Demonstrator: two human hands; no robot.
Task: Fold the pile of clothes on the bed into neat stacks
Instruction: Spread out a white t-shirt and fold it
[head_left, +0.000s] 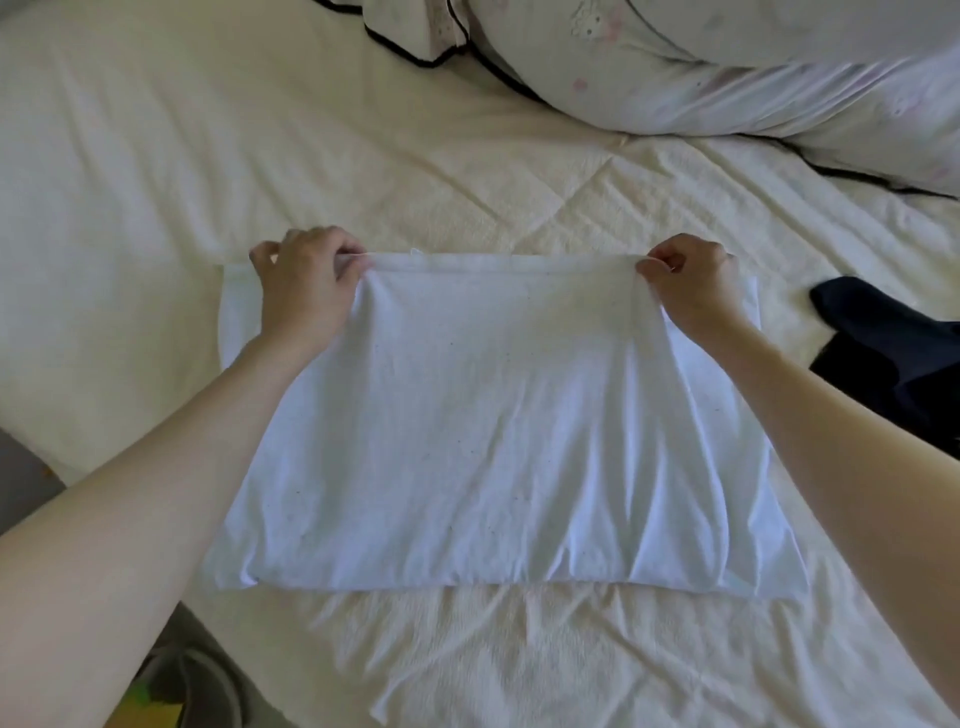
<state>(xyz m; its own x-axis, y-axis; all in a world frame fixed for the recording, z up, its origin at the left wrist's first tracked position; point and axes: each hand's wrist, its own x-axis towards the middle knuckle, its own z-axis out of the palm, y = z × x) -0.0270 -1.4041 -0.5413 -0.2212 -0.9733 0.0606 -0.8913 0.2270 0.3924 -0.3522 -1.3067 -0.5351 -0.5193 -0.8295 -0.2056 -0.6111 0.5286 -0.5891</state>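
White garment (483, 415) flat mid-bed, folded over. Left hand (306, 280) and right hand (696, 280) each pinch its far edge. Dark garment (893, 353) at bed's right edge.

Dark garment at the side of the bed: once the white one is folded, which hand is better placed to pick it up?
Probably the right hand. The dark garment lies just outside that wrist, while the left hand pinches the far edge of the white garment at the opposite corner and would have to cross over.

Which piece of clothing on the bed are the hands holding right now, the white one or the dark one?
The white garment; both hands pinch its far edge. The dark garment lies untouched at the right.
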